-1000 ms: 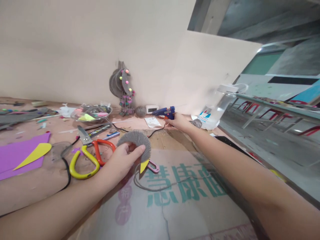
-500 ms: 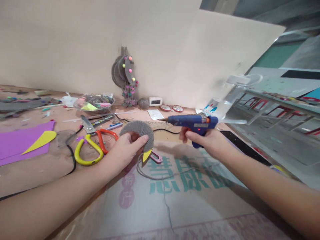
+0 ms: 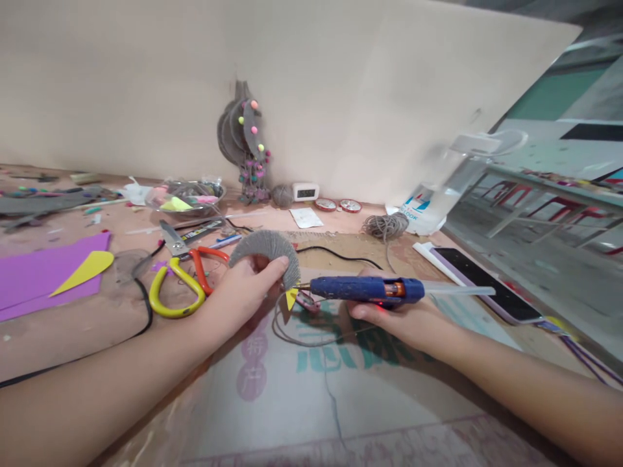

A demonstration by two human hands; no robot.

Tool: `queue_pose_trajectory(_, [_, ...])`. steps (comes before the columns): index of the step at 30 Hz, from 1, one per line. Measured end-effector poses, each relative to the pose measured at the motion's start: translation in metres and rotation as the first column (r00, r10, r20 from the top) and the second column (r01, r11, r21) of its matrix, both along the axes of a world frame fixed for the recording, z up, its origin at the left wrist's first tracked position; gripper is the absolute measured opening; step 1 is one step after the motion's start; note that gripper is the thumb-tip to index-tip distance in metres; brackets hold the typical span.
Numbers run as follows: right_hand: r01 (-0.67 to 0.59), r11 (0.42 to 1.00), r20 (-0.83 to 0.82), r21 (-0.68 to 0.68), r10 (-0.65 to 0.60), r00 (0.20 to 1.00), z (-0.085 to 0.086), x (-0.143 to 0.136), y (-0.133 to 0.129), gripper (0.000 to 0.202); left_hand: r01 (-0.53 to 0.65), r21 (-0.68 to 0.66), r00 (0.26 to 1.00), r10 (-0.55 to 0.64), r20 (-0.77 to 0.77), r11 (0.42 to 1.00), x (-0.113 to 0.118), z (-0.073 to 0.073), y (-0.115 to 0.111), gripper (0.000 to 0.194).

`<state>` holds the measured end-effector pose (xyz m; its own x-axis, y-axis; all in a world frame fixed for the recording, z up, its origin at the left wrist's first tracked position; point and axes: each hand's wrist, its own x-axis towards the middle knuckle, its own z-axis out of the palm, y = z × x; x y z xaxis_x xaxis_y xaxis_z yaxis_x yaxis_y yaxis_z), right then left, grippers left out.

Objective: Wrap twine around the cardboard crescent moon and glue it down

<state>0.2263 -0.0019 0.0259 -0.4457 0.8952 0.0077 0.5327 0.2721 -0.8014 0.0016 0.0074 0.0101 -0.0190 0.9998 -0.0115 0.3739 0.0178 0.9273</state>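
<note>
Grey yarn wraps a crescent (image 3: pixel 263 245) in close, even turns, all but its yellow tip (image 3: pixel 291 298), which points down over the worktop. I see the person's left hand (image 3: pixel 250 282) pinching the crescent, thumb pressed on the near face and the other fingers curled behind it, mostly out of sight. The right hand (image 3: pixel 403 321) is wrapped round the grip of a blue hot glue gun (image 3: pixel 360 290), held almost level; a red light glows on its underside and a clear glue stick (image 3: pixel 462 290) juts from the back. Its nozzle is right at the edge where yarn gives way to yellow, though I can't tell whether it touches.

Below, a loop of loose grey strand (image 3: pixel 296 342) lies across a plastic sheet (image 3: pixel 292 408) printed with characters. Just beside the left forearm are scissors (image 3: pixel 178 292) with one yellow handle and one orange-red. Farther left, a yellow teardrop cutout (image 3: pixel 82 272) lies over purple sheets (image 3: pixel 43 279). On the right a dark-screened phone (image 3: pixel 487 279) lies face up, with a yarn ball (image 3: pixel 387 225) and a clear bottle (image 3: pixel 438 201) beyond. At the wall stands a small white digital clock (image 3: pixel 305 192).
</note>
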Motion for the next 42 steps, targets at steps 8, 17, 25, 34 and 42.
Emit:
queue_pose_trajectory(8, [0.04, 0.999, -0.033, -0.034, -0.041, 0.999, -0.014, 0.003, 0.001, 0.031, 0.013, 0.06, 0.999, -0.015, 0.03, 0.998, 0.0, 0.0, -0.002, 0.03])
queue_pose_trajectory(17, [0.027, 0.999, -0.042, -0.027, -0.028, 0.999, -0.012, -0.002, 0.001, 0.029, 0.011, 0.102, 1.0, -0.009, -0.023, 0.995, -0.001, -0.001, -0.002, 0.028])
queue_pose_trajectory(25, [0.022, 0.999, -0.066, -0.043, -0.025, 0.998, -0.013, -0.003, 0.001, 0.025, 0.039, 0.108, 0.999, -0.038, -0.011, 0.993, -0.001, -0.002, -0.002, 0.027])
queue_pose_trajectory(34, [-0.001, 0.996, -0.117, -0.086, -0.009, 0.993, -0.007, -0.007, -0.002, 0.021, 0.052, 0.088, 0.999, -0.052, -0.004, 0.995, 0.0, -0.003, -0.001, 0.03])
queue_pose_trajectory(42, [0.0, 0.996, -0.069, -0.091, -0.006, 0.998, -0.003, -0.007, -0.002, 0.02, 0.049, 0.111, 0.999, -0.048, -0.01, 0.993, -0.001, -0.004, 0.0, 0.031])
